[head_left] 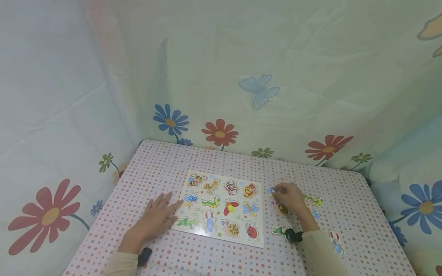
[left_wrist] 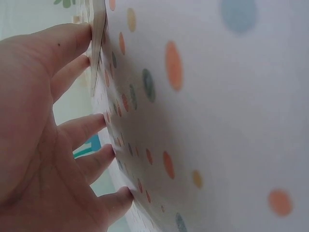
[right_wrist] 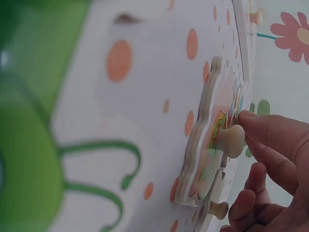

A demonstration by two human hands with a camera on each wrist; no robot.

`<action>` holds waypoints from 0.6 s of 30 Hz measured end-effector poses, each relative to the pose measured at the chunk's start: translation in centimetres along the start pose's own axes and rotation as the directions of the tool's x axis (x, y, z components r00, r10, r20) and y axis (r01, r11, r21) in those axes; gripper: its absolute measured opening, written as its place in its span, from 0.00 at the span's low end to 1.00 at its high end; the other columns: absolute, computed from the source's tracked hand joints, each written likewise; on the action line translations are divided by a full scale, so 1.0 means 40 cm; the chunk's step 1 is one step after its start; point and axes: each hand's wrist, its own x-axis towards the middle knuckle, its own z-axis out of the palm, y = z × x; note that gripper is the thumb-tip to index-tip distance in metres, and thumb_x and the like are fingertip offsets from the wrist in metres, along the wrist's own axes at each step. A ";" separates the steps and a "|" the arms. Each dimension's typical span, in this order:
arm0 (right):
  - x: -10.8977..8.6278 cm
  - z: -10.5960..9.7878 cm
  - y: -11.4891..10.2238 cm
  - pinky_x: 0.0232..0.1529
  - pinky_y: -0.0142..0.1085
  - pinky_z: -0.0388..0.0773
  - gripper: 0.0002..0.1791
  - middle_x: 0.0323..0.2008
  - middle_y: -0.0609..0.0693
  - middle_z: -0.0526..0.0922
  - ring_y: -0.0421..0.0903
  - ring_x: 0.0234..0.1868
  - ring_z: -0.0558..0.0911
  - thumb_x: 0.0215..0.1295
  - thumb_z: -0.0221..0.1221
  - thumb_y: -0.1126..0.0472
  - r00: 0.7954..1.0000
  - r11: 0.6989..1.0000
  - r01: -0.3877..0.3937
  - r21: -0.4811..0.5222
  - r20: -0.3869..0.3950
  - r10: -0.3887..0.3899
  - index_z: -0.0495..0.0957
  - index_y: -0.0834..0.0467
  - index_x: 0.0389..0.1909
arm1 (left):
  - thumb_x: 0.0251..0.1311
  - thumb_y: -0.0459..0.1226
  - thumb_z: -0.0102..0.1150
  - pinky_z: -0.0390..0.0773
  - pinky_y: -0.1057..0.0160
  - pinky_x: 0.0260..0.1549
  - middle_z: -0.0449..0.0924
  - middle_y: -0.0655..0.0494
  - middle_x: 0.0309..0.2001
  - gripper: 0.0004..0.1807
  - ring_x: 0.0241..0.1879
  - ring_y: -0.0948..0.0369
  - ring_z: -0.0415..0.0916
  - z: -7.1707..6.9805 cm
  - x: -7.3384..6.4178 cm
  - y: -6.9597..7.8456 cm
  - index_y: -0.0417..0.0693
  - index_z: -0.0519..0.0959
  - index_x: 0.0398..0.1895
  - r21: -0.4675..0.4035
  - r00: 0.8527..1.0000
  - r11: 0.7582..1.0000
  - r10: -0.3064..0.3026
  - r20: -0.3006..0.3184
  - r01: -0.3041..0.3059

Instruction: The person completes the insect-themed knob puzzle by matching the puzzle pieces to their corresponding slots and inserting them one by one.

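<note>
Puzzle board [head_left: 241,237]: flat on the spotted tabletop [head_left: 155,168], between the person's hands, loose pieces lying off to its right. I judge it thin wood, stiff and fairly light, apt to skid if nudged; best held by its rim. Pale face, glossy near the lower edge, three rows of four bright insects. Layered edge shows from the left wrist.

Left hand [head_left: 157,217]: fingers spread, grip wide and holding nothing; thumb and forefinger touch the board's left edge, other fingertips rest on the tabletop.

Right hand [head_left: 291,199]: grip narrow, thumb and forefinger close together at a blue piece [head_left: 270,190]. The contact is hidden; I cannot tell whether they pinch it.

Pieces: probably very light, rigid, smooth-faced, not fragile. Pale-bordered, brightly printed cut-outs. Stag beetle piece [head_left: 336,243] lies farthest right; caterpillar piece [head_left: 313,200] just beyond the right wrist; green piece [head_left: 279,230] partly behind the black wrist unit [head_left: 293,235].

Wooden knob [right_wrist: 231,141] on one piece: pale, rounded, narrow at the neck. Looks the surest place for a fingertip pinch.
</note>
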 end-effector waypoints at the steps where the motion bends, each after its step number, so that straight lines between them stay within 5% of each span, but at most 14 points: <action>1: 0.001 0.000 -0.001 0.36 0.51 0.75 0.13 0.35 0.56 0.85 0.50 0.32 0.80 0.63 0.67 0.58 1.000 1.000 -0.004 -0.003 0.000 0.004 0.84 0.62 0.44 | 0.73 0.48 0.53 0.36 0.33 0.70 0.47 0.46 0.79 0.28 0.77 0.41 0.39 0.000 0.001 0.000 0.65 0.65 0.75 -0.001 1.000 1.000 -0.002 0.001 0.002; 8: 0.001 -0.002 -0.006 0.41 0.58 0.74 0.12 0.41 0.60 0.84 0.56 0.39 0.81 0.65 0.66 0.58 1.000 1.000 0.010 -0.029 -0.022 -0.011 0.85 0.62 0.44 | 0.72 0.47 0.54 0.37 0.32 0.70 0.48 0.45 0.79 0.28 0.77 0.40 0.39 -0.004 0.002 0.002 0.64 0.66 0.75 -0.007 1.000 1.000 0.000 -0.004 0.000; 13: -0.016 -0.007 -0.042 0.33 0.50 0.75 0.10 0.45 0.62 0.80 0.56 0.38 0.78 0.64 0.66 0.59 0.994 0.996 0.086 0.011 -0.065 -0.085 0.86 0.62 0.41 | 0.72 0.48 0.54 0.38 0.32 0.70 0.48 0.45 0.79 0.29 0.77 0.40 0.40 -0.003 0.001 0.003 0.64 0.66 0.75 0.009 1.000 1.000 -0.001 -0.009 0.001; 18: -0.034 0.000 -0.094 0.37 0.54 0.70 0.07 0.43 0.59 0.80 0.54 0.39 0.76 0.63 0.67 0.61 0.984 0.985 0.163 0.061 -0.087 -0.158 0.86 0.60 0.39 | 0.72 0.48 0.54 0.38 0.32 0.70 0.48 0.45 0.79 0.29 0.77 0.40 0.40 -0.003 0.001 0.005 0.63 0.66 0.75 0.016 1.000 1.000 -0.003 -0.008 0.003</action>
